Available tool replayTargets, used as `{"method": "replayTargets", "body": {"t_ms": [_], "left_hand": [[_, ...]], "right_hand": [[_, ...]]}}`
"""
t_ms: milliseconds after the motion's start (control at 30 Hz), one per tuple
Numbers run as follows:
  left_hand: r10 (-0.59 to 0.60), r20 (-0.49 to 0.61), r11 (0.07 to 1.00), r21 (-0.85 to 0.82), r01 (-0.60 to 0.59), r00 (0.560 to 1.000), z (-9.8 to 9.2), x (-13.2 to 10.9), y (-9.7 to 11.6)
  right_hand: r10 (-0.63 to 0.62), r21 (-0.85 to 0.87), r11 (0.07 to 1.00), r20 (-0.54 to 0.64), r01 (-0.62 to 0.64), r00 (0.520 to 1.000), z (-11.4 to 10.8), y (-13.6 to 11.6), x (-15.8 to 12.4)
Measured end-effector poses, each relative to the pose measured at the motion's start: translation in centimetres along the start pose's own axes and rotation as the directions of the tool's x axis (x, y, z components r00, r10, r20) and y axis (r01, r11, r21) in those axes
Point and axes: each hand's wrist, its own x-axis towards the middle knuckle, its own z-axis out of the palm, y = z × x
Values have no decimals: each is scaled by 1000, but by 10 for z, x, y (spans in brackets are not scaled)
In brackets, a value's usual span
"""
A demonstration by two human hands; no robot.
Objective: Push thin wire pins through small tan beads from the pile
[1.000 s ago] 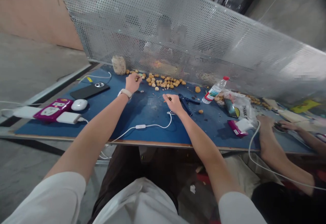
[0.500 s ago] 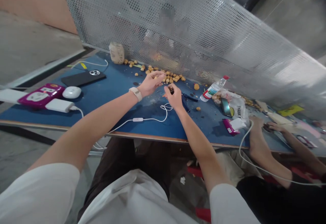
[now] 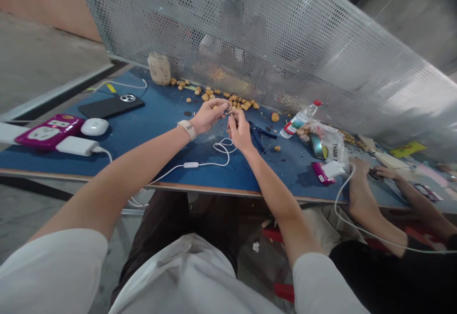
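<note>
While a bag (image 3: 334,149) reads "THANK", left hand (image 3: 208,115) and right hand (image 3: 240,132) pinch a blurred small piece (image 3: 229,109). Tan lumps (image 3: 206,97) line the bench's (image 3: 160,109) back edge.

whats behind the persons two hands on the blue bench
Beyond the left hand and right hand lie small yellowish-brown lumps, then the perforated metal panel. Whatever the hands themselves cover can't be seen.

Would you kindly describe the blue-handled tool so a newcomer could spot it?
On the blue tabletop before the perforated metal panel, find the wearer's right hand. Just right of it lies the tool. Dark blue and spread in a V, it differs from the tan lumps nearby.
</note>
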Motion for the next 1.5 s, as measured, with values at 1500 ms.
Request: {"method": "replayTargets", "body": {"t_ms": [1500], "left_hand": [[265,317,649,640,-411,911,-19,3,20]], "right_hand": [[-64,180,982,0,63,998,5,34,15]]}}
